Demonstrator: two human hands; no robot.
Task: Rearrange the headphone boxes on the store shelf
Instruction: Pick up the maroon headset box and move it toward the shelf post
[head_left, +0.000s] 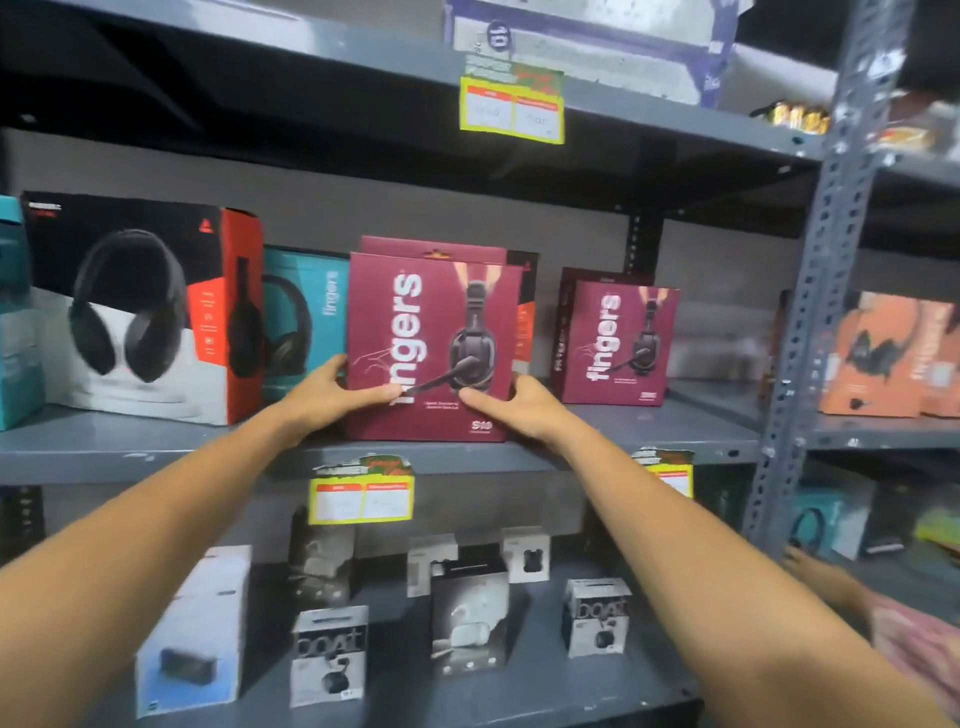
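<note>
At frame centre, an upright maroon box (434, 345) is clamped between the left hand (324, 392) and right hand (519, 405). Fingers are pressed flat against its lower sides, thumbs across the front. Both hands are equally near, so it could be slid either way.

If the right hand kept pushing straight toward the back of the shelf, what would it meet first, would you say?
Probably the orange-and-black box standing behind the front maroon Fingers headset box that the right hand holds; depth is unclear.

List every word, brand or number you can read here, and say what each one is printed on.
"fingers": front maroon box, held by the left hand and right hand.
"fingers": second maroon box, to its right.
"fingers": teal box.
"10": round sticker on the top-shelf package.
Yellow price tags, small print, lower-shelf boxes: too blurred to read.
</note>
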